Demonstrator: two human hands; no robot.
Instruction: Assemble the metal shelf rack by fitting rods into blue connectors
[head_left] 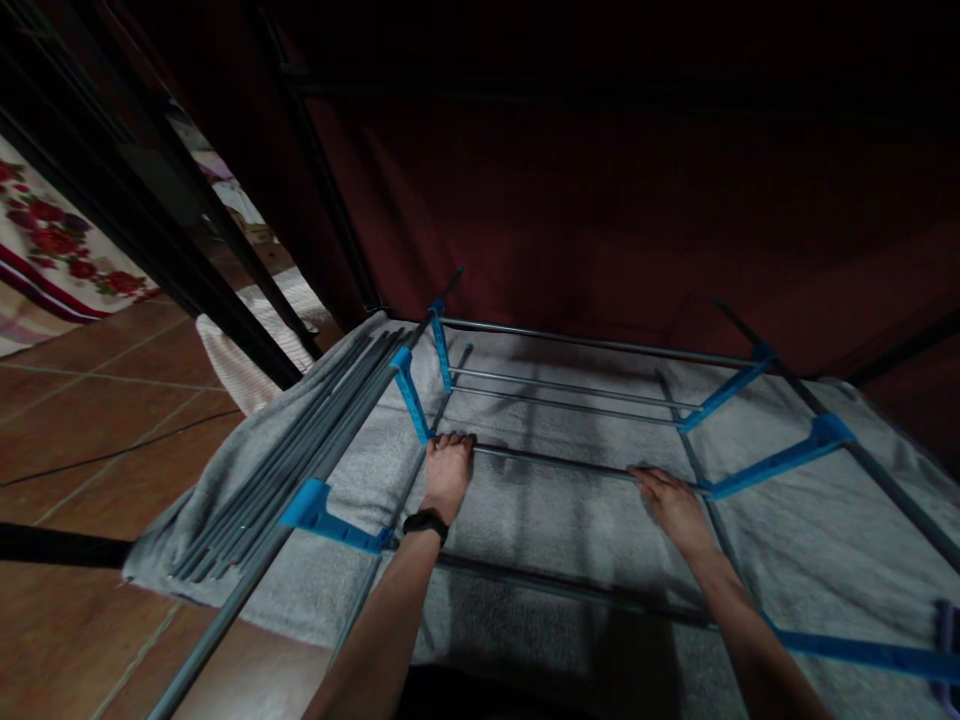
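Note:
A frame of grey metal tubes and blue plastic brackets lies on a grey blanket [540,515]. My left hand [448,468], with a black band at the wrist, is closed over the left end of a thin grey tube [555,461]. Just beyond its fingers is a blue bracket [411,400] on the left side. Near the tube's other end, my right hand [670,508] has its fingers curled over it, close to the right-hand blue bracket [780,462]. Another cross tube [555,583] runs nearer to me, below both hands, and further ones span the far part.
Several loose grey tubes [300,460] lie in a bundle left of the frame. A dark red curtain [600,220] hangs behind. Dark poles [217,310] stand at the left over a tiled floor [97,440], where a black cord [127,455] runs. A purple object [946,640] shows at the right edge.

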